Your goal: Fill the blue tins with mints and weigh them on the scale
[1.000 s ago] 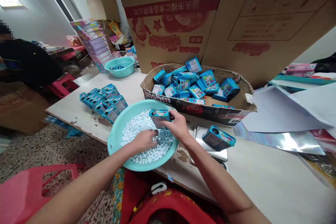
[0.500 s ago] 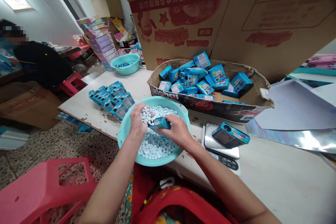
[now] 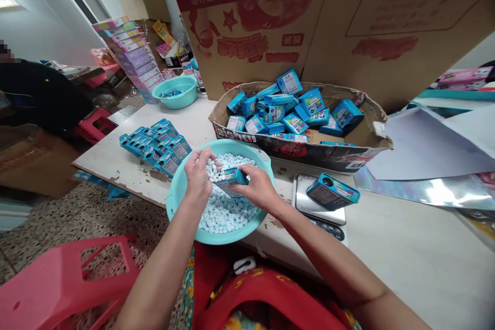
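My left hand [image 3: 199, 172] is cupped around a small heap of pale candies [image 3: 213, 169], held against the end of a blue candy box [image 3: 231, 179]. Gripping that box from its other end is my right hand [image 3: 258, 186]. Both hands are over a turquoise basin [image 3: 174, 193] with many white and pale-blue candies [image 3: 228, 216] in it. The box lies tilted, its end toward the left palm; whether candies are passing into it I cannot tell. To the right, another blue box [image 3: 332, 192] rests on a kitchen scale [image 3: 300, 201].
Behind the basin stands a cut-down carton [image 3: 381, 139] of blue boxes. Rows of blue boxes [image 3: 157, 144] are at the left, near a smaller turquoise basin [image 3: 189, 95]. A red stool [image 3: 46, 278] stands at lower left. A person in dark clothing [image 3: 38, 95] sits farther off.
The whole view has shifted slightly, so most things sit farther left. My hands stay together over the basin, the box still in my right hand and candies in my left.
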`<action>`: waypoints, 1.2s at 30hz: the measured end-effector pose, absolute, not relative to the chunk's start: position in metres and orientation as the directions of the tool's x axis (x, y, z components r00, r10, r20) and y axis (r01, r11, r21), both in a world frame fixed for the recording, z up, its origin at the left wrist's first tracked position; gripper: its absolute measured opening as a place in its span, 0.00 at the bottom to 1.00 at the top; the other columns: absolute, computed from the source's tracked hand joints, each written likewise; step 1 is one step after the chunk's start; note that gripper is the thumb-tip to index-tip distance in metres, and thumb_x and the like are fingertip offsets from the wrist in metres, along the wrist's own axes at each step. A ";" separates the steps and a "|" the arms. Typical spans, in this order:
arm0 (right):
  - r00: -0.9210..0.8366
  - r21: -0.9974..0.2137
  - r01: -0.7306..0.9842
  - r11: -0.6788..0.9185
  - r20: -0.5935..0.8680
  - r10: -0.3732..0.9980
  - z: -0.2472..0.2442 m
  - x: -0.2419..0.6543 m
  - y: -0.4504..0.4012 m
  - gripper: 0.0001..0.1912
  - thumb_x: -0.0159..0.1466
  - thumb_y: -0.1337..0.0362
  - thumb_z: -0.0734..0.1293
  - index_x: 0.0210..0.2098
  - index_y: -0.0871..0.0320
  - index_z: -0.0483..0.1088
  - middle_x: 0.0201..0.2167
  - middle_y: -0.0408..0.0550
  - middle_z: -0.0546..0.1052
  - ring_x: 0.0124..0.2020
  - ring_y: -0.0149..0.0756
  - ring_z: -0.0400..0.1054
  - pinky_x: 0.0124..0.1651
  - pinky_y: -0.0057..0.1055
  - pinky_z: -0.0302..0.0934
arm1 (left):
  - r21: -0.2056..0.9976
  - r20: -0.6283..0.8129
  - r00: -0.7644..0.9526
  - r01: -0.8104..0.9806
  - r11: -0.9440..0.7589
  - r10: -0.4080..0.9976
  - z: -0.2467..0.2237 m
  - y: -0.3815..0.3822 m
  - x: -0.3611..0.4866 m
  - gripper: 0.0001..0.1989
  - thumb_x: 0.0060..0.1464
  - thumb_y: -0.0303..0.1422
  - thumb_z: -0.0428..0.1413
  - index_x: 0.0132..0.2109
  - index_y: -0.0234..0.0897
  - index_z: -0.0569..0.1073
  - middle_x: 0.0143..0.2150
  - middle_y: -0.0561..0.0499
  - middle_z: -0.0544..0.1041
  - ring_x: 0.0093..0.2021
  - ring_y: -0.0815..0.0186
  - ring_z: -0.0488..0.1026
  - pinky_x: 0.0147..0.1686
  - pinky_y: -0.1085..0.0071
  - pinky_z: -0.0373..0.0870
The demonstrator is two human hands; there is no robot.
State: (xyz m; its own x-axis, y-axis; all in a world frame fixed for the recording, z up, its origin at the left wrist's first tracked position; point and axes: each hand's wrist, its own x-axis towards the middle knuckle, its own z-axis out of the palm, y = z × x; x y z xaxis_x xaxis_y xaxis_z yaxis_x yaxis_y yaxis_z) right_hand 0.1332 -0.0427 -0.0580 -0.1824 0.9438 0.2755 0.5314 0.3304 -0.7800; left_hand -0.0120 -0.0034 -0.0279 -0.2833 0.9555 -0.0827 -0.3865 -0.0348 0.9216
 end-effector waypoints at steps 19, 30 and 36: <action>-0.177 -0.786 0.525 0.325 0.273 0.946 -0.058 0.138 -0.044 0.15 0.51 0.62 0.76 0.37 0.57 0.73 0.33 0.44 0.74 0.36 0.37 0.66 0.39 0.30 0.56 | 0.949 0.016 -0.267 -0.299 -0.099 0.964 -0.023 -0.002 -0.001 0.17 0.43 0.39 0.65 0.28 0.35 0.65 0.21 0.58 0.66 0.17 0.75 0.63 0.15 0.78 0.60; -0.124 -0.838 0.464 0.287 0.259 0.958 -0.064 0.134 -0.042 0.14 0.50 0.61 0.76 0.35 0.57 0.73 0.33 0.43 0.74 0.36 0.36 0.66 0.39 0.29 0.56 | 0.936 0.046 -0.292 -0.323 -0.143 0.955 -0.023 -0.004 -0.002 0.16 0.44 0.38 0.64 0.29 0.35 0.65 0.21 0.58 0.66 0.17 0.74 0.64 0.17 0.77 0.61; -0.101 -0.837 0.460 0.297 0.283 0.954 -0.060 0.134 -0.038 0.15 0.50 0.62 0.76 0.36 0.57 0.73 0.34 0.43 0.74 0.37 0.37 0.66 0.40 0.30 0.57 | 0.960 0.072 -0.332 -0.234 -0.156 0.941 -0.030 0.000 -0.005 0.15 0.40 0.34 0.66 0.30 0.35 0.68 0.20 0.58 0.68 0.20 0.73 0.67 0.20 0.78 0.64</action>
State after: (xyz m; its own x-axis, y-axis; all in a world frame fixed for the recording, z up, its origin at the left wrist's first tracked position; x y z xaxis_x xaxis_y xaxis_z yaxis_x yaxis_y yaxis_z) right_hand 0.1341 -0.0383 -0.0600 -0.1007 0.9537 0.2834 0.4596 0.2972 -0.8369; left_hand -0.0054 0.0004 -0.0296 -0.3316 0.9406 0.0723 -0.2341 -0.1563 0.9596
